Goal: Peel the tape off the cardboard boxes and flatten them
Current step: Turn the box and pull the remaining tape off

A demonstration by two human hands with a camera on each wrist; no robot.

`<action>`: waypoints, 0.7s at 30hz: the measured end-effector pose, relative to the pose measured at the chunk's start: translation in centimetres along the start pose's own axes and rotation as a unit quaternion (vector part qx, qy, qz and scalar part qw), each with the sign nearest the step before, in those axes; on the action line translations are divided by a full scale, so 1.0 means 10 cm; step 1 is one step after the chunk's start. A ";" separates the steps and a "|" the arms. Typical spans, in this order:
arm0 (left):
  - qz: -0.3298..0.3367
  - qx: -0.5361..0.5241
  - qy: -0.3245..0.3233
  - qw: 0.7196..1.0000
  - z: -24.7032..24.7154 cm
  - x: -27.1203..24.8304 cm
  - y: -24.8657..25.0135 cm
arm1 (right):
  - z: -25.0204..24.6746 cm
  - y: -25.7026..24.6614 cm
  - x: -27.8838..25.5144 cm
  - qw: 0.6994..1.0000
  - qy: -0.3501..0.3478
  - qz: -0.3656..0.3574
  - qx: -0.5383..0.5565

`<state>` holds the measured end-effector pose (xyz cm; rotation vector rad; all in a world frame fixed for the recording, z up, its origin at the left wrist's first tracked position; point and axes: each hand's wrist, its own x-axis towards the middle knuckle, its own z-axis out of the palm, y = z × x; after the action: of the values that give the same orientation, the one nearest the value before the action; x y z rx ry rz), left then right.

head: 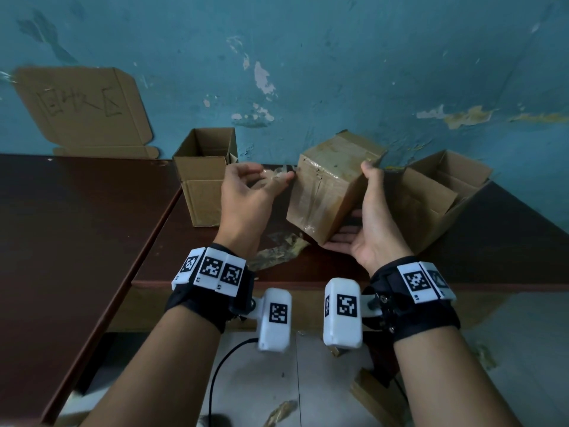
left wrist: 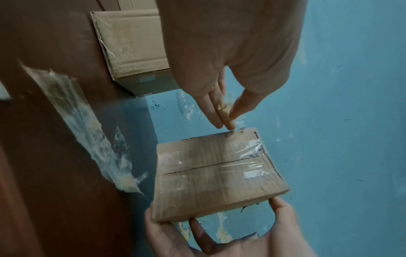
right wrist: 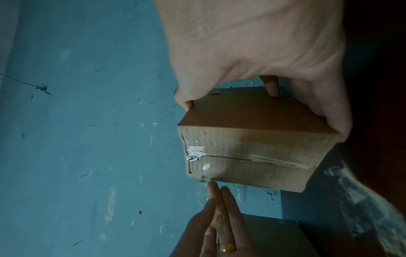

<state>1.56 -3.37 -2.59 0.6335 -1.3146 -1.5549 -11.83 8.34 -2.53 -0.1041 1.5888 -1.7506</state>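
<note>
Cardboard lies flattened against the blue wall (head: pixel 338 57) at far left, a sheet (head: pixel 83 109) with handwriting on it, resting on the dark brown table (head: pixel 77 211). Next comes an open box (head: pixel 204 177) standing upright. In front of it the left hand (head: pixel 246 195) pinches a strip of clear tape (head: pixel 275 177) between thumb and fingers, the strip running to the corner of the taped box (head: pixel 326 192). That box is held tilted above the table by the right hand (head: pixel 369 223), palm beneath, thumb on its upper edge. Crumpled peeled tape (head: pixel 277 251) lies on the table under the hands. Farthest right sits another open box (head: pixel 437 195).
</note>
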 end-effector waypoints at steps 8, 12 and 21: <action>0.079 -0.012 -0.036 0.996 -0.03 -0.01 0.02 | -0.01 -0.01 0.00 1.000 0.000 0.004 0.001; 0.094 0.039 -0.052 0.993 -0.05 0.00 0.04 | 0.00 0.00 0.01 1.000 0.005 0.003 -0.004; 0.088 -0.064 0.008 0.994 -0.04 0.05 0.02 | 0.00 0.00 0.02 1.000 -0.001 0.007 -0.009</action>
<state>1.77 -3.96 -2.38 0.4367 -1.2133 -1.4726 -11.92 8.24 -2.62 -0.1035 1.6005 -1.7257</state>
